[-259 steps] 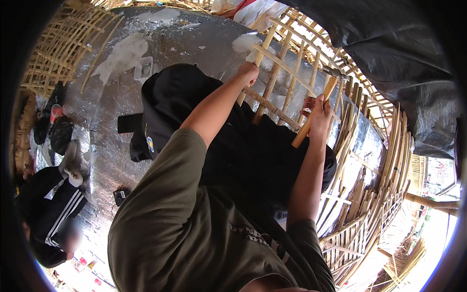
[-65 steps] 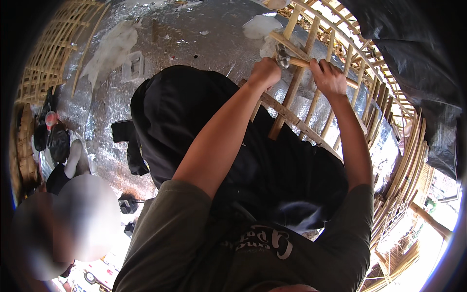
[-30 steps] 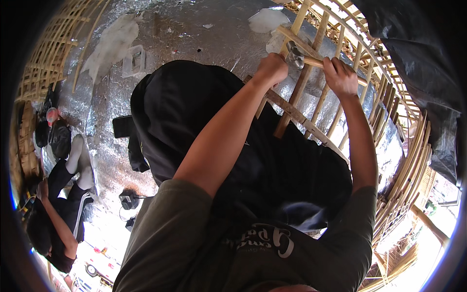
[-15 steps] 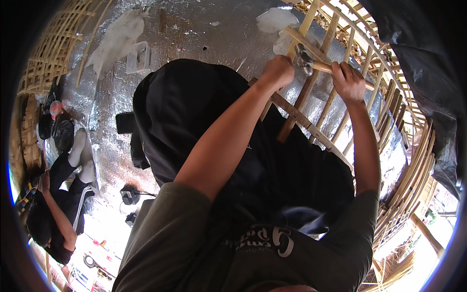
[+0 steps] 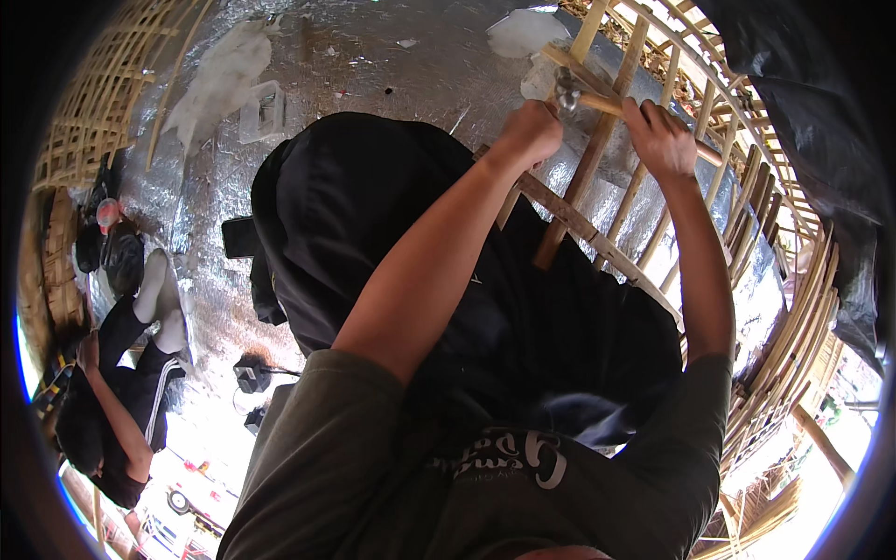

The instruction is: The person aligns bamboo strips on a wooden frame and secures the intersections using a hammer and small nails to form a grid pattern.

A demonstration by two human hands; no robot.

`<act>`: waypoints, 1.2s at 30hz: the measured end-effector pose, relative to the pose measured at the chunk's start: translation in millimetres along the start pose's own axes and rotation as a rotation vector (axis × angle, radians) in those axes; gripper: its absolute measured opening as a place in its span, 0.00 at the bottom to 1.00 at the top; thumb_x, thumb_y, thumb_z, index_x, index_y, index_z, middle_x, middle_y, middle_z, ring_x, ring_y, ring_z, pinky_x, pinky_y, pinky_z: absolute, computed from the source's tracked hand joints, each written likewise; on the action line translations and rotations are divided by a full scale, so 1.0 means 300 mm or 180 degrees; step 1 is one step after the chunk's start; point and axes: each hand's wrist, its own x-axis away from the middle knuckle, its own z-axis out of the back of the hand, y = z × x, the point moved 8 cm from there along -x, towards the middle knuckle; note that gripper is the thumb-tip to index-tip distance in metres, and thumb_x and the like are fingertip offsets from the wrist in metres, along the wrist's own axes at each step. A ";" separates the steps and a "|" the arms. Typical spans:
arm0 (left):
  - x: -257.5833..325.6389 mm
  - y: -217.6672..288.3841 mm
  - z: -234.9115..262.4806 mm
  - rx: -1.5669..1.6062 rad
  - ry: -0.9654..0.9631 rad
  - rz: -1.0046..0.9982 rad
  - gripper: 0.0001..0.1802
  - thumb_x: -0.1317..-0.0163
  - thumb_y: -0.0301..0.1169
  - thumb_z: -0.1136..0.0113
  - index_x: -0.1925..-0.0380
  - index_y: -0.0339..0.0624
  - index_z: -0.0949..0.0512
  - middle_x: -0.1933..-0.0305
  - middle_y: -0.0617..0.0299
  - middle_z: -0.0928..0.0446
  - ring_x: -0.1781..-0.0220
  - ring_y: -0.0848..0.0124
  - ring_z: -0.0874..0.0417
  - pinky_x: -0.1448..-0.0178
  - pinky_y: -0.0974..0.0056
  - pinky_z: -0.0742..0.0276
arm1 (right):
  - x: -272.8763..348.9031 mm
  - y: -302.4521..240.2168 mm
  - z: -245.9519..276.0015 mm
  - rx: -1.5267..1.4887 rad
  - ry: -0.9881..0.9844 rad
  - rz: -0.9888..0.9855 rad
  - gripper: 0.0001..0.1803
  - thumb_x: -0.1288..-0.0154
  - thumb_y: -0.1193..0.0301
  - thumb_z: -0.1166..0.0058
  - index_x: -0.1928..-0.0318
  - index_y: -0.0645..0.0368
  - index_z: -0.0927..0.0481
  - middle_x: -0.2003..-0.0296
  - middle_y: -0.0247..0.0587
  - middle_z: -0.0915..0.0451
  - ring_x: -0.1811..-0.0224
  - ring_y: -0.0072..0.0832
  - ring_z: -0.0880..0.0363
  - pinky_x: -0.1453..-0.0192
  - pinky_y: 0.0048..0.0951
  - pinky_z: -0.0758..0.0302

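My right hand [image 5: 663, 138] is wrapped round the wooden handle of a hammer [image 5: 597, 101]. The metal hammer head [image 5: 567, 91] is just above and beside my left hand [image 5: 534, 133]. That left hand is a closed fist on a bamboo slat [image 5: 590, 33], which runs behind it; its fingertips are hidden. Several such slats, joined by crosspieces [image 5: 597, 238], form a ladder-like lattice. Its near end rests over the black cloth [image 5: 392, 205] covering my legs.
Shiny foil sheeting [image 5: 355, 70] covers the floor, with a clear plastic container [image 5: 263, 110] on it. Woven bamboo [image 5: 112, 93] stands at far left, bundled bamboo strips [image 5: 793, 345] at right, beside black plastic sheeting [image 5: 821, 149]. Another person [image 5: 117, 401] sits at left. A phone [image 5: 239, 237] lies by my leg.
The hammer head has shifted up and left, closer over my left hand. My right hand has moved slightly with it; my left hand keeps its hold nearly in place.
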 end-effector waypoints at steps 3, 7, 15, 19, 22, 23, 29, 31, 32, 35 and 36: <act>0.025 0.029 -0.023 -0.0297 -0.0209 -0.0300 0.15 0.37 0.27 0.55 0.57 0.39 0.20 0.75 0.45 0.18 0.72 0.54 0.14 0.62 0.55 0.17 | 0.009 -0.001 0.038 -0.0199 0.0426 0.0259 0.11 0.38 0.70 0.44 0.56 0.48 0.26 0.72 0.30 0.25 0.74 0.23 0.19 0.75 0.27 0.20; 0.041 0.020 -0.022 0.0043 -0.0279 0.0154 0.15 0.37 0.27 0.55 0.57 0.38 0.20 0.74 0.45 0.18 0.71 0.53 0.14 0.62 0.54 0.17 | -0.011 0.010 0.001 -0.0130 0.0058 -0.0130 0.10 0.37 0.69 0.45 0.54 0.48 0.26 0.73 0.31 0.25 0.76 0.25 0.19 0.77 0.28 0.21; 0.011 -0.003 -0.031 0.0085 -0.0146 0.0148 0.26 0.26 0.40 0.64 0.66 0.29 0.21 0.76 0.42 0.19 0.72 0.51 0.14 0.62 0.53 0.18 | -0.008 0.101 -0.060 -0.2364 -0.0731 -0.1940 0.18 0.27 0.52 0.56 0.53 0.53 0.26 0.77 0.33 0.24 0.81 0.31 0.25 0.78 0.31 0.26; -0.017 -0.020 -0.033 0.0121 -0.0016 0.0032 0.30 0.25 0.43 0.65 0.68 0.28 0.21 0.78 0.41 0.20 0.71 0.50 0.14 0.59 0.53 0.18 | 0.027 0.177 -0.140 -0.3955 -0.1606 -0.3289 0.25 0.26 0.44 0.62 0.61 0.53 0.28 0.83 0.22 0.41 0.86 0.12 0.47 0.83 0.19 0.48; -0.023 -0.025 -0.044 0.0163 0.0008 -0.0002 0.29 0.25 0.43 0.64 0.68 0.29 0.20 0.78 0.41 0.20 0.71 0.49 0.15 0.59 0.52 0.18 | 0.037 0.187 -0.148 -0.4558 -0.1758 -0.3759 0.24 0.26 0.43 0.61 0.64 0.50 0.30 0.83 0.18 0.47 0.86 0.07 0.53 0.84 0.16 0.55; -0.009 -0.016 -0.038 0.0137 -0.0005 0.0016 0.29 0.26 0.42 0.64 0.68 0.29 0.20 0.77 0.41 0.20 0.71 0.49 0.15 0.60 0.53 0.18 | 0.038 0.189 -0.155 -0.4658 -0.1752 -0.3755 0.23 0.27 0.43 0.60 0.64 0.50 0.30 0.83 0.18 0.46 0.86 0.07 0.53 0.84 0.16 0.55; 0.015 0.001 -0.023 0.0180 -0.0026 0.0028 0.27 0.26 0.41 0.62 0.68 0.29 0.21 0.76 0.39 0.20 0.71 0.49 0.14 0.64 0.54 0.17 | 0.027 0.178 -0.162 -0.4654 -0.2655 -0.3509 0.22 0.26 0.45 0.60 0.63 0.50 0.30 0.83 0.17 0.45 0.87 0.08 0.52 0.85 0.16 0.55; 0.005 -0.011 -0.023 0.0190 0.0027 -0.0011 0.27 0.26 0.41 0.61 0.68 0.29 0.21 0.77 0.39 0.20 0.72 0.50 0.14 0.65 0.54 0.17 | 0.021 0.188 -0.167 -0.4740 -0.2466 -0.3620 0.22 0.26 0.45 0.59 0.63 0.50 0.30 0.83 0.16 0.45 0.87 0.08 0.52 0.85 0.15 0.54; 0.009 -0.007 -0.025 0.0170 0.0031 -0.0003 0.26 0.26 0.41 0.61 0.68 0.29 0.21 0.77 0.39 0.20 0.73 0.50 0.14 0.65 0.54 0.17 | 0.020 0.188 -0.172 -0.4860 -0.2389 -0.3657 0.22 0.26 0.44 0.59 0.63 0.50 0.30 0.83 0.16 0.45 0.87 0.08 0.52 0.85 0.15 0.54; 0.015 -0.007 -0.023 0.0190 -0.0017 0.0064 0.26 0.27 0.41 0.60 0.68 0.29 0.21 0.77 0.39 0.20 0.74 0.50 0.15 0.66 0.53 0.18 | 0.004 0.187 -0.194 -0.4883 -0.2505 -0.3546 0.22 0.27 0.44 0.59 0.62 0.50 0.30 0.83 0.16 0.46 0.86 0.07 0.53 0.85 0.15 0.55; 0.016 -0.009 -0.018 0.0203 -0.0038 0.0089 0.26 0.27 0.41 0.60 0.68 0.29 0.21 0.77 0.40 0.20 0.74 0.50 0.15 0.66 0.53 0.18 | -0.004 0.188 -0.201 -0.4659 -0.2771 -0.3359 0.22 0.27 0.44 0.59 0.62 0.50 0.30 0.83 0.16 0.46 0.86 0.07 0.53 0.85 0.15 0.55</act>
